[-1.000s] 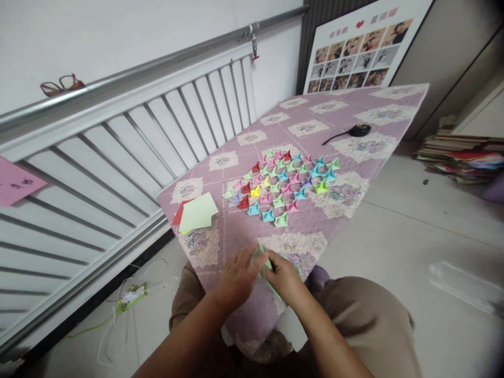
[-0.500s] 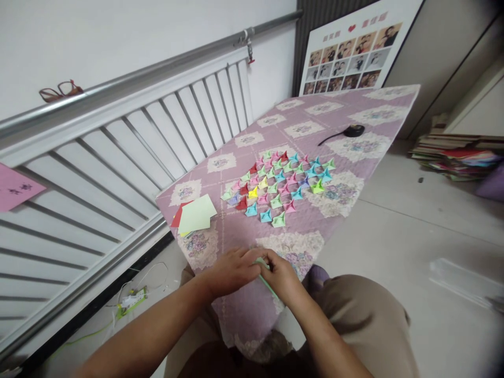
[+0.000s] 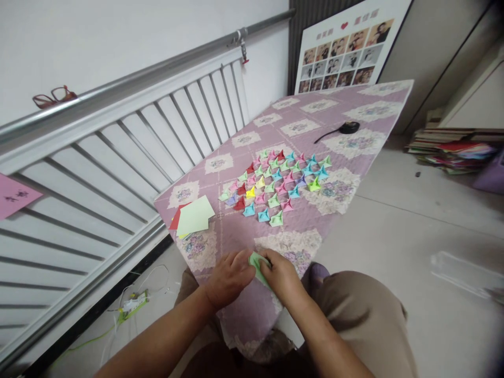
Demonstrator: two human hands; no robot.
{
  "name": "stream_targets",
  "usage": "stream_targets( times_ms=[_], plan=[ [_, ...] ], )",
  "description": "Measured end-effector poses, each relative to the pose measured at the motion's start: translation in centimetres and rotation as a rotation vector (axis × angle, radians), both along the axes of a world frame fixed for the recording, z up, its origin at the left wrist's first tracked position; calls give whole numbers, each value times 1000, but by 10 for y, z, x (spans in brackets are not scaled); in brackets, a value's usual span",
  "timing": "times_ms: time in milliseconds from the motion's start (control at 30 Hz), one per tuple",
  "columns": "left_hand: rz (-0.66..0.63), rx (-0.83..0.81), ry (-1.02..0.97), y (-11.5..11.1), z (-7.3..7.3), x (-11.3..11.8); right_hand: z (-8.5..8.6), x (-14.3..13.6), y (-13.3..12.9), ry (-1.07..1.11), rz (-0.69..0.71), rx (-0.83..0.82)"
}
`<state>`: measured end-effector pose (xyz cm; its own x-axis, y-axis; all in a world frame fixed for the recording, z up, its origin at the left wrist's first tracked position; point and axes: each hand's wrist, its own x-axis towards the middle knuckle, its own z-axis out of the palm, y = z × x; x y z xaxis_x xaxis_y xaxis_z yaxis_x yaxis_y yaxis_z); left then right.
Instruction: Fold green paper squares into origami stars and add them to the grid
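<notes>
A folded piece of light green paper (image 3: 259, 266) is between my two hands near the front of the table. My right hand (image 3: 282, 274) grips its right side, thumb on top. My left hand (image 3: 231, 277) pinches the paper's left edge, with its fingertips partly hidden. Beyond my hands, many small folded-paper pieces (image 3: 273, 200) in green, pink, blue, red and yellow stand in slanting rows. To the left lies a stack of paper sheets (image 3: 196, 215), pale green on top with red and yellow edges showing beneath.
A purple flowered cloth (image 3: 240, 236) covers the table. Toward its far right lies a round black object (image 3: 349, 127) with a strap. A white radiator (image 3: 157, 131) runs along the left side. A power strip (image 3: 134, 304) with cables is on the floor, lower left.
The green paper has turned so that more of its face shows between my hands. My left hand has shifted slightly, and the whole view has moved a little.
</notes>
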<state>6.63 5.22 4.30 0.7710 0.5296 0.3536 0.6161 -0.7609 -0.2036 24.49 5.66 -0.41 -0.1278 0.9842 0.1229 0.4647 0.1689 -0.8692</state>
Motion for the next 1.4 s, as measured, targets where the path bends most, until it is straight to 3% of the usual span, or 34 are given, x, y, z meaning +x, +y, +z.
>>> stream_targets(
  times_ms=[200,333,500,933,1200,1400],
  plan=[
    [178,0,-37,-10,-14,5,0,-1,-1,-71,-17,13],
    [281,-129,55,-9,-12,11,0,-2,1,-98,-14,7],
    [195,-289,258,-6,-6,17,0,-1,2,-149,-14,-5],
    [99,-330,374,-2,0,17,10,-6,3,-353,-6,-104],
    [137,-331,370,-5,3,12,0,-10,4,-396,-85,-82],
    [204,-335,355,-5,4,10,5,-8,4,-373,-76,-86]
  ],
)
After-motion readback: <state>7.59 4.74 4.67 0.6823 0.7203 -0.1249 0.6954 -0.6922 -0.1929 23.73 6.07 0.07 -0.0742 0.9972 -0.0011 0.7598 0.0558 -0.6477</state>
